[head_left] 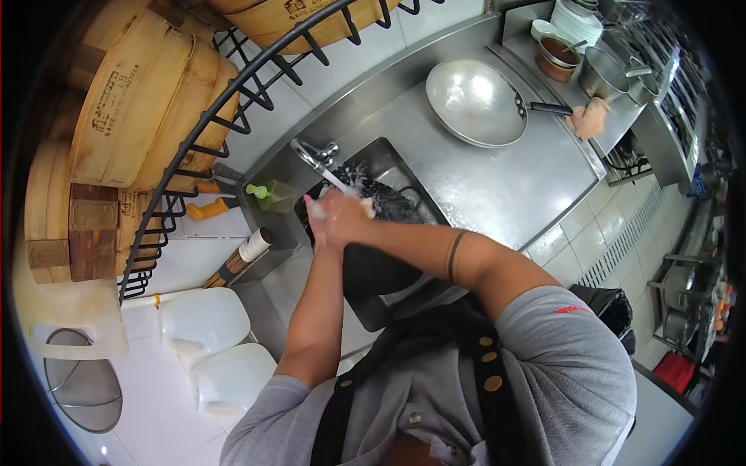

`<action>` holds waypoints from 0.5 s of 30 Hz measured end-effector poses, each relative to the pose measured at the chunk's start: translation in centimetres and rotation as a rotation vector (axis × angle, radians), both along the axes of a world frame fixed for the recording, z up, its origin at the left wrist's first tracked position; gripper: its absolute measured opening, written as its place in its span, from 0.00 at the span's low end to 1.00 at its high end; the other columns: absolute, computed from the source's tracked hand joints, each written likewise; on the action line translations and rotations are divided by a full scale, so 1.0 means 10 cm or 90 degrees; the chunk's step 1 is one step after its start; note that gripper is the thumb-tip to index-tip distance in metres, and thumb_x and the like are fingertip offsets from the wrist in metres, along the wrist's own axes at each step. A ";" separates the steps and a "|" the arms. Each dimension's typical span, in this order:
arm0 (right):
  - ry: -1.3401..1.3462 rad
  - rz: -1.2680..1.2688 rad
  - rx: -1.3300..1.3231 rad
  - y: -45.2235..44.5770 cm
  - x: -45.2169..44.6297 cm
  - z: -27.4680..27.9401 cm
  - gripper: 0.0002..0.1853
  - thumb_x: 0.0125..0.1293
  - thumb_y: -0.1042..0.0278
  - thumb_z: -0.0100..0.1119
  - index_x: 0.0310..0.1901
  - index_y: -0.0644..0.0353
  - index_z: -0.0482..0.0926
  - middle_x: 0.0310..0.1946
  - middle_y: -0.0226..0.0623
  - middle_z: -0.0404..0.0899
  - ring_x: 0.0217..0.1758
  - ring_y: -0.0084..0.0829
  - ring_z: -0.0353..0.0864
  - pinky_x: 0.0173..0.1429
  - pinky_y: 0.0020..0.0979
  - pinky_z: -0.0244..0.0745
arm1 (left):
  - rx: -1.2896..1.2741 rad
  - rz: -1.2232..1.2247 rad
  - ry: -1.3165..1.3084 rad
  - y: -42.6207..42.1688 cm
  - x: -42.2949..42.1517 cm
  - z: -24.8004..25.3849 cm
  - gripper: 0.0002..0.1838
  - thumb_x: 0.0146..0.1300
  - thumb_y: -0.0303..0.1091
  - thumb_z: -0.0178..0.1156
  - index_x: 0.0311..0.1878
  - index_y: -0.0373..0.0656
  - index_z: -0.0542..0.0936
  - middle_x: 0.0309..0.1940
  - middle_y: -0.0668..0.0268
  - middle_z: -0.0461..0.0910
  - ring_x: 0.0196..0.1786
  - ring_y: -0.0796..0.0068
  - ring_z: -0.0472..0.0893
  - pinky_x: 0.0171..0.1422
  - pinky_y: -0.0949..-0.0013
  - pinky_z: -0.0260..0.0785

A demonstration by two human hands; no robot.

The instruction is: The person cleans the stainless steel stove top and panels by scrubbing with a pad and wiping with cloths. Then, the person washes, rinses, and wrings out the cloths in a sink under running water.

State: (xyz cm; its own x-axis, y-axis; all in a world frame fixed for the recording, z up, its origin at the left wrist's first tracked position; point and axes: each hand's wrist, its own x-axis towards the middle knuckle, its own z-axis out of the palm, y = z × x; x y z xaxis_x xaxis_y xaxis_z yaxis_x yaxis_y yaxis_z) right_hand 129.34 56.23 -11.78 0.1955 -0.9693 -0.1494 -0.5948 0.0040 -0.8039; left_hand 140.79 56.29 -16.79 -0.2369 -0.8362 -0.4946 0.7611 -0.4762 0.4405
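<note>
My left hand (325, 227) and my right hand (351, 218) are pressed together over the sink (426, 190), wet and whitish as if with lather. Water runs from the chrome tap (312, 152) just above and splashes around them. My right hand lies across the left, and the fingers overlap and blur, so I cannot make out whether anything is between them. Beneath them, a dark, rounded thing (377, 268) fills part of the sink. To the left, near my hands, stands a clear bottle with a green pump top (268, 193).
A metal wok (475, 101) rests on the steel counter (497, 186), near a crumpled cloth (589, 119). Bamboo steamers (132, 101) sit on a black wire rack (186, 147) at upper left. White plastic jugs (206, 320) stand at lower left.
</note>
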 end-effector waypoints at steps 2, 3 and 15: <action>-0.086 0.047 -0.129 0.21 0.15 0.12 0.21 0.62 0.43 0.66 0.45 0.52 0.85 0.46 0.46 0.84 0.53 0.52 0.84 0.56 0.51 0.79 | -0.038 0.089 -0.010 0.02 -0.02 -0.17 0.40 0.72 0.73 0.43 0.67 0.46 0.73 0.61 0.53 0.77 0.62 0.52 0.77 0.68 0.49 0.69; -0.130 0.073 -0.195 0.27 0.21 0.16 0.22 0.62 0.41 0.65 0.42 0.52 0.84 0.45 0.44 0.85 0.53 0.51 0.84 0.56 0.51 0.78 | -0.059 0.136 -0.015 0.03 -0.04 -0.19 0.36 0.74 0.70 0.44 0.64 0.47 0.75 0.56 0.53 0.80 0.56 0.54 0.80 0.62 0.51 0.73; 0.029 0.016 -0.130 -0.66 -0.49 -0.27 0.26 0.55 0.45 0.73 0.47 0.58 0.87 0.44 0.53 0.86 0.52 0.53 0.86 0.59 0.48 0.79 | -0.034 0.091 -0.009 0.12 -0.13 0.01 0.21 0.80 0.46 0.47 0.65 0.45 0.76 0.63 0.61 0.80 0.64 0.57 0.80 0.71 0.48 0.72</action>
State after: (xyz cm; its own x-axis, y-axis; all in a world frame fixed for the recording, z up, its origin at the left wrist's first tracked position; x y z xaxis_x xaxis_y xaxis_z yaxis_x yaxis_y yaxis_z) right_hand 124.43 49.63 -14.47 0.2180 -0.9751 0.0408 -0.6279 -0.1721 -0.7590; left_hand 139.45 57.45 -16.67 -0.1072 -0.8863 -0.4505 0.8125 -0.3392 0.4741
